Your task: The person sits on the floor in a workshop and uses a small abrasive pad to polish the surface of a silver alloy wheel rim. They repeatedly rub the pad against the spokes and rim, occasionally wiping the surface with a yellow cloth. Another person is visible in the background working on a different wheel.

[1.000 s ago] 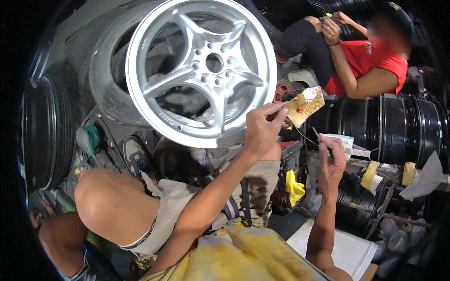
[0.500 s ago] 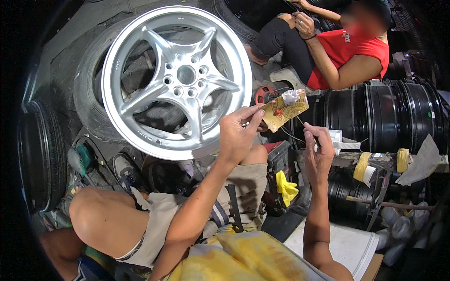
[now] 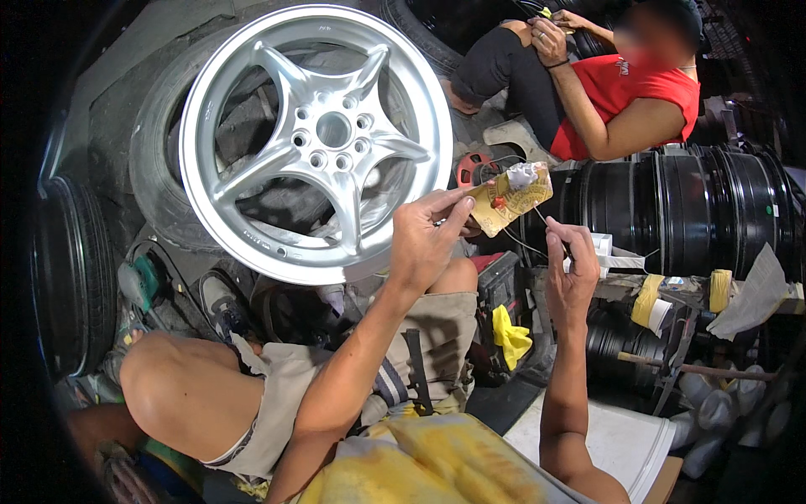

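We see that the right hand (image 3: pixel 573 265) has come up closer to the left hand (image 3: pixel 426 231) since a second ago, while the whole view has shifted; over the last half second, little differs. We judge this brings the two held things within working reach of each other. Our left thumb and fingers pinch the near edge of a gold card (image 3: pixel 514 202), which sticks out rightward from those fingertips, bearing a pale dab (image 3: pixel 520 175) and a smaller red dab (image 3: pixel 499 202). Our right fingertips pinch a thin tool (image 3: pixel 541 215), its tip at the card's lower right edge; we cannot tell whether they touch.

The silver wheel's (image 3: pixel 340 185) rim curves behind our left fingers, contact unclear. Black wheels (image 3: pixel 621 202) lie beyond our right fingertips, a white strip (image 3: pixel 620 261) just beside them. We judge the easier room is downward, toward the yellow cloth (image 3: pixel 510 336).
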